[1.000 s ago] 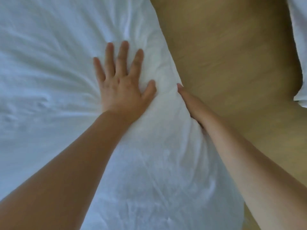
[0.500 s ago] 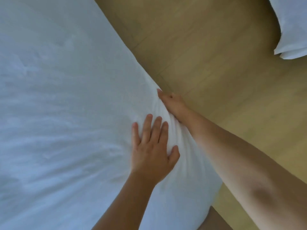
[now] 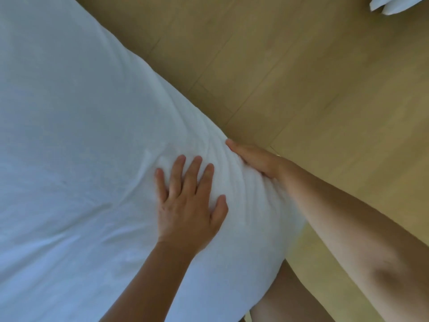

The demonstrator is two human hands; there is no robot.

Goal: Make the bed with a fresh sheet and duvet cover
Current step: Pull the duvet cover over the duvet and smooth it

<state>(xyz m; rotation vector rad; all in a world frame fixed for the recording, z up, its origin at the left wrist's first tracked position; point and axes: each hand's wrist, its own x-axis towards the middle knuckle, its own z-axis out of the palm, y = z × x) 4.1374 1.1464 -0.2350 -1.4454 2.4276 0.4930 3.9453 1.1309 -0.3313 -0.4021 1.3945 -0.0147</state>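
Hands (image 3: 189, 205) wider apart now — sheet (image 3: 69, 135) between, beneath

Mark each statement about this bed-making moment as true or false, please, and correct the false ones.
1. The left hand lies flat on the sheet, its fingers spread. True.
2. The sheet has a dark pattern. False: it is plain white, with creases near the hands.
3. The right hand lies against the side edge of the bed. True.
4. The two hands overlap. False: they are apart, with a strip of sheet between them.
5. The bed stands on a carpet. False: the floor beside it is of wooden planks.
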